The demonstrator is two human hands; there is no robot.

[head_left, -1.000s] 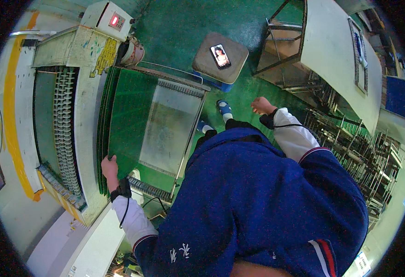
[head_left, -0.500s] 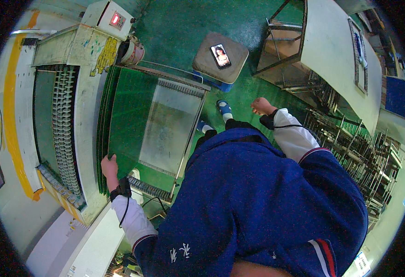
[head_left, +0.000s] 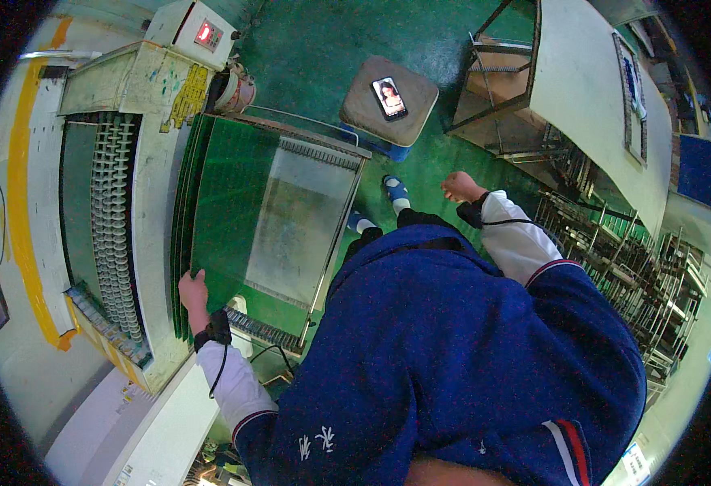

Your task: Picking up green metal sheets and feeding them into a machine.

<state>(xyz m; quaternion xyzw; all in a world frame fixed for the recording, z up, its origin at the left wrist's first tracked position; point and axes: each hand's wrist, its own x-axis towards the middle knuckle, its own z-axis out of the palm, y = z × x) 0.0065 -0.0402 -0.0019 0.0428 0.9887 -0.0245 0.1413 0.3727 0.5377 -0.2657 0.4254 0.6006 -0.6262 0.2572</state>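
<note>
My left hand (head_left: 193,293) is closed on the near edge of a green panel (head_left: 230,186), thumb toward the rack. Several more thin green panels stand upright in a row beside it, on its left. The panels sit at the left side of a slotted metal rack (head_left: 311,150), whose rails are lined with coil-like teeth. Out over the floor to the right, my right hand (head_left: 462,188) is curled into a loose fist, and nothing shows in it. Dark bands with cords circle both wrists.
Left of the rack runs a machine with roller wheels (head_left: 116,235) and a control box (head_left: 201,36). A stool (head_left: 412,125) ahead bears a lit phone (head_left: 388,98). To the right stand a slanted white board (head_left: 590,105) on a frame and several metal racks (head_left: 631,283).
The whole view has shifted very slightly. Both hands keep their places, the left still at the panel's edge.
</note>
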